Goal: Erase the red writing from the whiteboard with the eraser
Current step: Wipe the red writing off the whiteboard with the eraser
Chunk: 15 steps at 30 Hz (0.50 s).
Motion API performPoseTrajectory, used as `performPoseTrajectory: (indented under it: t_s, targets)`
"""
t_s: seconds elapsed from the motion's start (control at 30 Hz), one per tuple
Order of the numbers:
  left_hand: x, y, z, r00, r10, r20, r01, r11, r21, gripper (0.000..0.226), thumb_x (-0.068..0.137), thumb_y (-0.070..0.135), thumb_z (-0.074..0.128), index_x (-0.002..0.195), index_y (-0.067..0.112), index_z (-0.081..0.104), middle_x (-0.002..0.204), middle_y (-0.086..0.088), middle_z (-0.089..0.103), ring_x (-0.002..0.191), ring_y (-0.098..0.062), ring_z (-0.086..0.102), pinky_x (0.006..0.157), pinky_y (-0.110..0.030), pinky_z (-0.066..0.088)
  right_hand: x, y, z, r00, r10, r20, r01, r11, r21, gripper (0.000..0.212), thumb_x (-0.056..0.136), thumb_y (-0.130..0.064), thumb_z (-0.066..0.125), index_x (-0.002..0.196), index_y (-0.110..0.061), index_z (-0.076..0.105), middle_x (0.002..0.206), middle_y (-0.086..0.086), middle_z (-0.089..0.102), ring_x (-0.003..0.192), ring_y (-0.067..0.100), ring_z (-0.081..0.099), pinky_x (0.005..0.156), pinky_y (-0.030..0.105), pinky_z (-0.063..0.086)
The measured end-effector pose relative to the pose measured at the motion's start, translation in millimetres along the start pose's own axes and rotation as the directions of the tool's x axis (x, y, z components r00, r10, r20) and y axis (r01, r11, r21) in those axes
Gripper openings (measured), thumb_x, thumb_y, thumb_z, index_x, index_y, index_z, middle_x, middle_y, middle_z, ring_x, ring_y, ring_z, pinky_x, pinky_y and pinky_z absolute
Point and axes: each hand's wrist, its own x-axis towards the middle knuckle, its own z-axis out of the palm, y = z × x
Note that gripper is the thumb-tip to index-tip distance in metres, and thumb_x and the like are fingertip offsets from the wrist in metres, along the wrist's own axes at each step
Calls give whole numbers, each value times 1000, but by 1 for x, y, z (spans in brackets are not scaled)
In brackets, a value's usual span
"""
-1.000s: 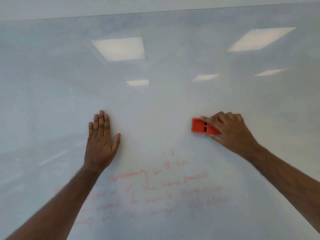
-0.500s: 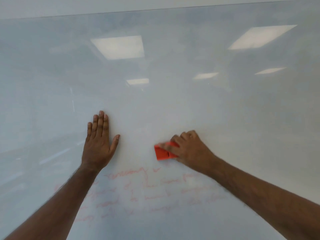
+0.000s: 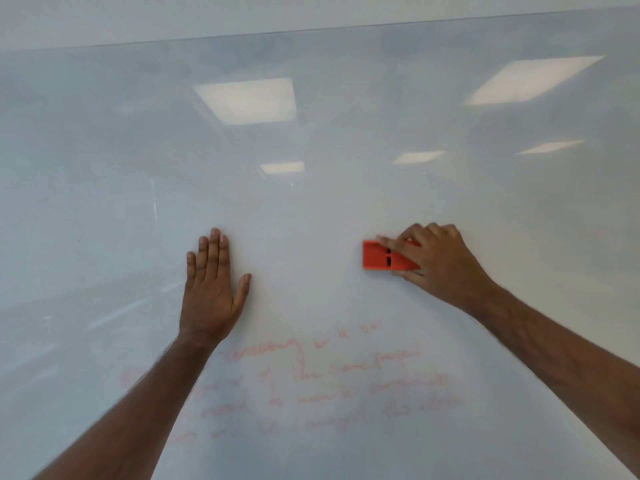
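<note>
So, glossy whiteboard fills nearly the whole view, ceiling-light reflections across its upper part. Faded red writing runs in several smudged lines low on the board, below both hands, mostly unreadable. Left hand lies flat on the board, fingers straight and together, thumb out, holding nothing. Right hand grips the orange-red eraser, fingers curled over it, pressing it on the board above the writing, apart from it, right of the left hand.

Eraser above writing, on whiteboard
</note>
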Motion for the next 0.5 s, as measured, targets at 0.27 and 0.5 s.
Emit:
performPoseTrajectory:
  t_s: [0.27, 0.5]
  targets:
    - [-3, -1, 3, 1000, 7, -29, -7, 1000, 2, 81, 112, 51, 29, 175, 11, -3, 185, -6, -6, 171, -26, -6, 139, -45, -3, -4, -63, 21, 999, -13, -43, 18, 993, 120, 76, 80, -44, 84, 150, -36, 55, 111, 3, 65, 86, 30, 60, 76, 46, 47]
    - [-4, -7, 2, 999, 29, -27, -29, 1000, -1, 81, 112, 50, 31, 175, 12, 0, 185, -5, -4, 171, -26, -3, 139, -44, -2, -76, -70, 43, 943, -322, 81, 312, 944, 110, 58, 96, -47, 61, 152, -40, 46, 115, -4, 65, 86, 23, 59, 78, 44, 49]
